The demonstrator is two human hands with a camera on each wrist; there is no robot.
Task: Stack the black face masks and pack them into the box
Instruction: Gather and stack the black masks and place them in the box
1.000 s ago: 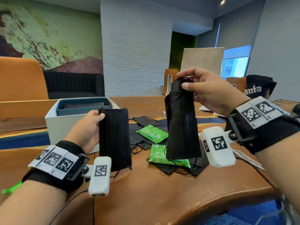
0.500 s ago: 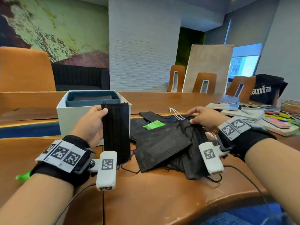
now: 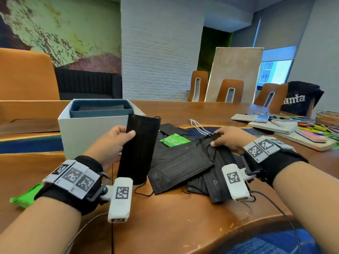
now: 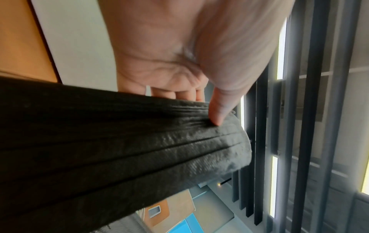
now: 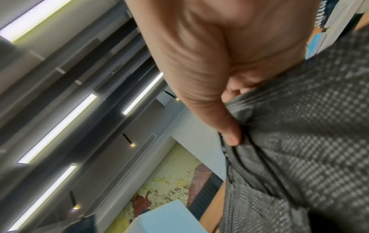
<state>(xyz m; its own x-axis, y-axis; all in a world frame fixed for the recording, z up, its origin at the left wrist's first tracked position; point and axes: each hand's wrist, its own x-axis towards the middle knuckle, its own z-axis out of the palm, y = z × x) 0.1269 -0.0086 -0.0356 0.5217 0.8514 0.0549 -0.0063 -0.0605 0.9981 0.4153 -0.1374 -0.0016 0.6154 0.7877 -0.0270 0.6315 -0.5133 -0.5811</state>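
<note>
My left hand [image 3: 117,142] pinches a small stack of black masks [image 3: 138,149] upright on the wooden table [image 3: 174,220], thumb on the front and fingers behind; the left wrist view shows the thumb pressed on the pleated stack [image 4: 119,149]. A loose pile of black masks [image 3: 185,165] lies at the centre. My right hand [image 3: 227,139] lies on the pile's far end and pinches one mask's edge; in the right wrist view the thumb and curled fingers grip that mask [image 5: 299,141]. The white box [image 3: 88,132] with a dark blue insert stands open behind my left hand.
A green wipe packet [image 3: 174,140] and white ear loops [image 3: 199,125] lie among the masks. Books, pens and a basket [image 3: 328,118] crowd the table's right side. Orange chairs and a black shirt [image 3: 300,98] stand behind. The table's near edge curves below my right arm.
My right hand came down from holding a mask in the air and laid it on the pile, where it still pinches an edge. The left hand's stack moved slightly right and tilted.
</note>
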